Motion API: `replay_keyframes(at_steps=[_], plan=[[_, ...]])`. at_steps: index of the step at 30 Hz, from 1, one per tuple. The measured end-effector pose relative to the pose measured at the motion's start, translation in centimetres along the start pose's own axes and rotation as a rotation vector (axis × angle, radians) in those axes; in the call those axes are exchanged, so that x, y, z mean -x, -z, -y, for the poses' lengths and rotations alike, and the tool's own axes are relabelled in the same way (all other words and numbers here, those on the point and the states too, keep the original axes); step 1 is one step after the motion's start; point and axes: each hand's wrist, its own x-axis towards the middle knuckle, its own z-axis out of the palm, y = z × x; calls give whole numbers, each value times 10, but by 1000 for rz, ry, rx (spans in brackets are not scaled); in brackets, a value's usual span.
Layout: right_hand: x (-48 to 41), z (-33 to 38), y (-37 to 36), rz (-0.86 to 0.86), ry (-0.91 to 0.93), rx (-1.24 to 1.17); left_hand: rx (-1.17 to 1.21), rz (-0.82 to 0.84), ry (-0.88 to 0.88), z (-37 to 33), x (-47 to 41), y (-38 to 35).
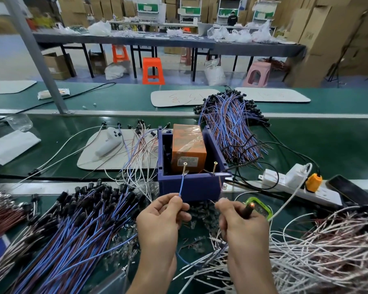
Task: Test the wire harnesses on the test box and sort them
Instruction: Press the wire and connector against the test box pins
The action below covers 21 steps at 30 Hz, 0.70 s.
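Left hand [162, 217] fingers pinch thin blue wire [181, 186], its tip at left brass screw [184, 168] on purple plastic test box [189, 188], green surface [317, 145]. Right hand [242, 223] fingers clench black lamp holder [249, 210], tip glowing orange.

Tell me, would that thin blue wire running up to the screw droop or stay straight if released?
Probably droop: the blue wire is thin, and similar wires in the pile lie in loose curves. Likely very light: the left hand holds it by a fingertip pinch.
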Motion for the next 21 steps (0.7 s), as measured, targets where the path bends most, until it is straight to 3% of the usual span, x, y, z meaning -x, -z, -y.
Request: replay_keyframes(at_steps=[7,11,13,16,21], plan=[[22,13,13,378,-20,114,-131,336,115,-6,18,8],[30,23,21,479,-44,130,-182,469,142,-13,27,13],[34,25,24,469,-50,114,-219,542,132,-15,38,8],[42,31,30,410,-73,110,-228,495,120,-14,49,-5],[39,44,75,132,-155,-136,-238,402,121,-10,47,-15]])
